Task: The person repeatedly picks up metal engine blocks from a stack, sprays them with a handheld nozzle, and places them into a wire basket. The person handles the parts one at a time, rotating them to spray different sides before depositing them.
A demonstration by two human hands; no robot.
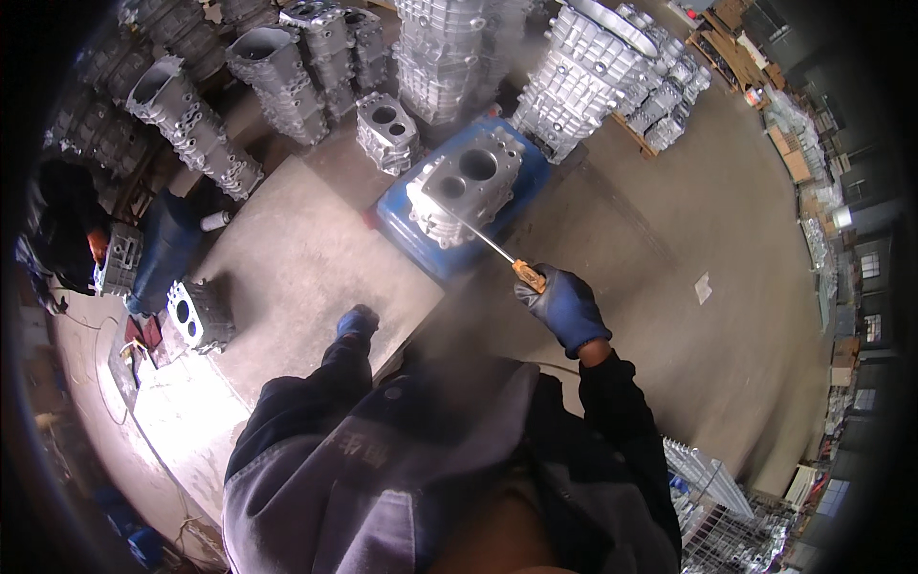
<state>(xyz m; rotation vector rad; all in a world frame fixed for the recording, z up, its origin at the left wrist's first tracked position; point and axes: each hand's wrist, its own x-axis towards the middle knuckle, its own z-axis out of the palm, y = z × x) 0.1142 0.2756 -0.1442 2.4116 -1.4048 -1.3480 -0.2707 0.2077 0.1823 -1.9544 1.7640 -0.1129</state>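
Note:
My right hand [564, 304], in a blue and dark glove, grips the orange handle of a screwdriver-like tool [507, 254] with a long thin metal shaft. The shaft's far end meets the near side of a silver cast-metal housing [466, 184] that has two large round bores in its top; exact contact at the tip is hard to make out. Under the housing is a blue base [421, 244]. My left hand [358, 322], also in a blue glove, rests on the pale tabletop [296, 249], its fingers curled in and nothing visible in them.
Stacked silver castings [445, 57] stand behind the table, with more at the far right [588, 72]. A smaller housing [387, 129] sits behind the blue base. On the table's left is another casting [198, 316]. A co-worker's orange-gloved hand [98, 244] touches a casting at the far left.

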